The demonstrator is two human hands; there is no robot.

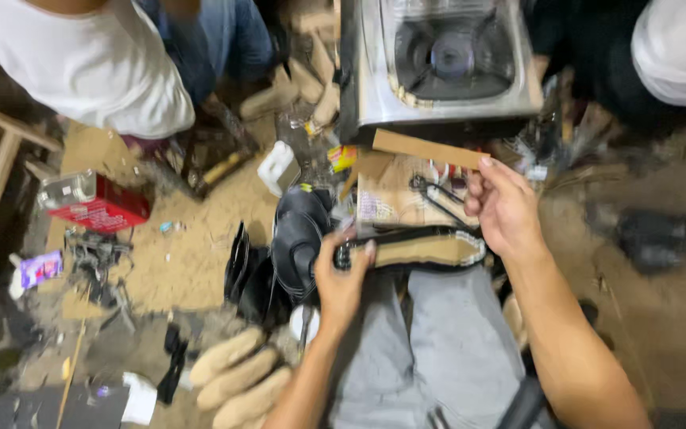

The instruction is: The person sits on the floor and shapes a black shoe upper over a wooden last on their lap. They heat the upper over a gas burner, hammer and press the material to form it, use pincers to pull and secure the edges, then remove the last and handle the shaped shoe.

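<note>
Pinching one end of the long black-edged tan shoe sole (418, 248), left hand (341, 278) carries it alone over the lap. Right hand (503, 208) hangs loosely curled, apparently empty, by its far end, so that end could droop and slip onto the dusty floor (192, 254).

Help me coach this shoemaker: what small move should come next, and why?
Probably bring the right hand down onto the free end of the shoe sole. Only the left hand grips it, at one end, while the right hovers open just above.
</note>
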